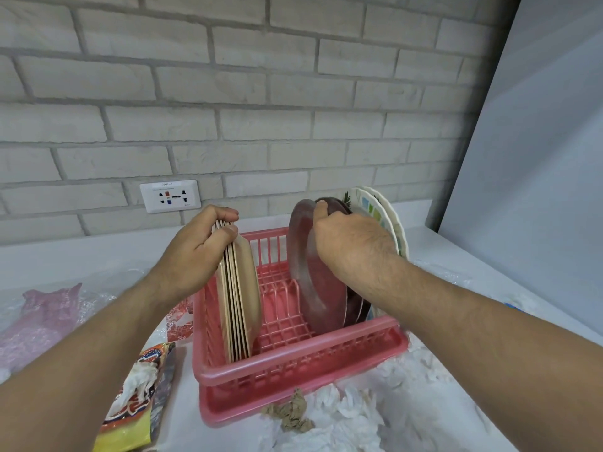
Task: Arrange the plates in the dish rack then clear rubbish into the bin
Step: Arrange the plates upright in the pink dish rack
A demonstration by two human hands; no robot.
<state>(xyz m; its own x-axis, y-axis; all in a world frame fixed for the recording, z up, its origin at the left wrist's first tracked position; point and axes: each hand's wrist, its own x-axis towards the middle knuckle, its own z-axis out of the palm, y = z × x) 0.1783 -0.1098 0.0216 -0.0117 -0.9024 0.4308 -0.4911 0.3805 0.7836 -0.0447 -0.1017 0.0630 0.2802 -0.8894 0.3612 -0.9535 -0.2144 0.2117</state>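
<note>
White counter and a pale brick wall fill the view, and a pink dish rack sits in the middle of the counter. A stack of beige plates stands on edge at the left side of the rack. The left hand is curled over the top of this stack, with fingers and thumb pinching the rims. At the right side stands a dark red plate, also on edge. The right hand grips its top rim with bent fingers. Behind it lean white plates with green squares. Both arms reach forward from the bottom corners, with bare forearms.

Rubbish lies all around the rack. Crumpled white tissue and a scrunched brown paper lie in front. A bright snack packet lies to the left, but its writing is too blurry to read. A pink plastic bag sits further left. A wall socket is on the bricks; its small label cannot be read.
</note>
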